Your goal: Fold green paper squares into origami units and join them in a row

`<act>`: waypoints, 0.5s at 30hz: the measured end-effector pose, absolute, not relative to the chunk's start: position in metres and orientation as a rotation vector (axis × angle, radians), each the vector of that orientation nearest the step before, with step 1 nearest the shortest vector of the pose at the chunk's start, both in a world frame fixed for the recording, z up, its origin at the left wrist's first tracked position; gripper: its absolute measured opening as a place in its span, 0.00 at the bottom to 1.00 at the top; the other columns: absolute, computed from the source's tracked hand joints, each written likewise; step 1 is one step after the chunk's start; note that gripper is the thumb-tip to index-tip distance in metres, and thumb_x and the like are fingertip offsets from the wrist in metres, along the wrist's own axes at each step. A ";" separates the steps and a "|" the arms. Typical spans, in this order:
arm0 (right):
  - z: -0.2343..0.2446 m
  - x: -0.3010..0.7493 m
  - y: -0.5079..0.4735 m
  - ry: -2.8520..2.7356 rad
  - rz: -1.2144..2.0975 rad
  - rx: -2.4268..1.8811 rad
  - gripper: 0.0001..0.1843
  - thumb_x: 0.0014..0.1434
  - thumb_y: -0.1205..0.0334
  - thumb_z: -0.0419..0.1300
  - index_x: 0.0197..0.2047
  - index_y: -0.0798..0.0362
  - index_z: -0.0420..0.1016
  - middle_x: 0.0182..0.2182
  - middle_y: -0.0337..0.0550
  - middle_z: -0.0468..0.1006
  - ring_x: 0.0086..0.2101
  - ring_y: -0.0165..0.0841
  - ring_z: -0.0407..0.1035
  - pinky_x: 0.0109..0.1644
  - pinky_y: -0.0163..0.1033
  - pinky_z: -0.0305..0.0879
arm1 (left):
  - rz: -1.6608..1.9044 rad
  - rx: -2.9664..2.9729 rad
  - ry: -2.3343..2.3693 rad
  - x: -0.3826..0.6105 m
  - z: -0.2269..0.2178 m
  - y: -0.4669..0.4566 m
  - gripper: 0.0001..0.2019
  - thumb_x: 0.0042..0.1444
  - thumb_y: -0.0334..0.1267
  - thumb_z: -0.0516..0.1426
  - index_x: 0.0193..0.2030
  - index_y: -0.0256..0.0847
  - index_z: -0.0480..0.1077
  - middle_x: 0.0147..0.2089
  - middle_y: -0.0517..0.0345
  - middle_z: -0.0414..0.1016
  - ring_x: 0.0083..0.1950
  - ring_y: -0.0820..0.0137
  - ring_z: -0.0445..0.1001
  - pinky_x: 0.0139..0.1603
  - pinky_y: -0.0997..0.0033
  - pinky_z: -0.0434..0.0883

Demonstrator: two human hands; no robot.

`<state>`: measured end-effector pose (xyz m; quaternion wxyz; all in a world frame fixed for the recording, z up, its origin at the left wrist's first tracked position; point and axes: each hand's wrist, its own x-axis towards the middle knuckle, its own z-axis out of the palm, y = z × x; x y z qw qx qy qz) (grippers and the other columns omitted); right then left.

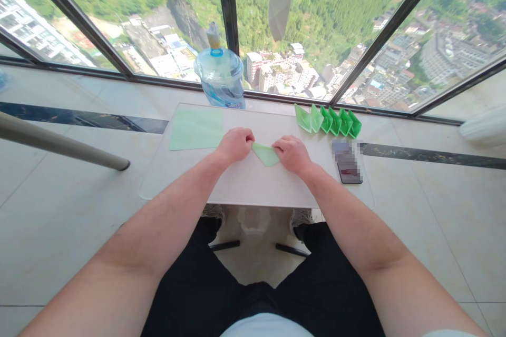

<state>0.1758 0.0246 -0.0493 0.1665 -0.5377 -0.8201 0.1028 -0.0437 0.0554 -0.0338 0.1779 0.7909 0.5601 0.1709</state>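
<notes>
A small light-green folded paper [266,155] lies on the white table [245,184] between my hands. My left hand [235,144] is curled, its fingertips pinching the paper's left edge. My right hand [291,154] is also curled and presses down on the paper's right side. A flat stack of light-green paper sheets [196,129] lies at the table's back left. A row of several folded green paper shapes [328,120] stands at the back right.
A phone [348,162] lies on the table to the right of my right hand. A large water bottle [219,76] stands on the floor behind the table by the window. A pale pole [59,143] slants in from the left.
</notes>
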 end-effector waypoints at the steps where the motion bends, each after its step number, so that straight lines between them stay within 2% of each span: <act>1: -0.049 0.176 0.025 -2.328 0.295 -1.533 0.11 0.65 0.65 0.57 0.42 0.52 0.83 0.40 0.47 0.81 0.43 0.39 0.69 0.51 0.42 0.59 | 0.473 2.238 1.579 -0.043 -0.033 0.055 0.12 0.52 0.31 0.53 0.35 0.41 0.79 0.38 0.53 0.82 0.43 0.62 0.78 0.49 0.65 0.72; 10: -0.051 0.177 0.027 -2.307 0.326 -1.522 0.11 0.65 0.65 0.57 0.42 0.51 0.83 0.40 0.47 0.80 0.43 0.38 0.69 0.51 0.41 0.59 | 0.433 2.273 1.542 -0.049 -0.037 0.055 0.12 0.50 0.30 0.53 0.34 0.41 0.78 0.36 0.55 0.81 0.39 0.65 0.76 0.45 0.68 0.71; 15: -0.051 0.180 0.025 -2.344 0.303 -1.474 0.14 0.66 0.65 0.56 0.46 0.48 0.83 0.41 0.46 0.80 0.43 0.38 0.68 0.51 0.42 0.58 | 0.499 2.364 1.457 -0.053 -0.041 0.056 0.13 0.51 0.31 0.51 0.34 0.42 0.78 0.36 0.53 0.78 0.40 0.63 0.76 0.47 0.65 0.72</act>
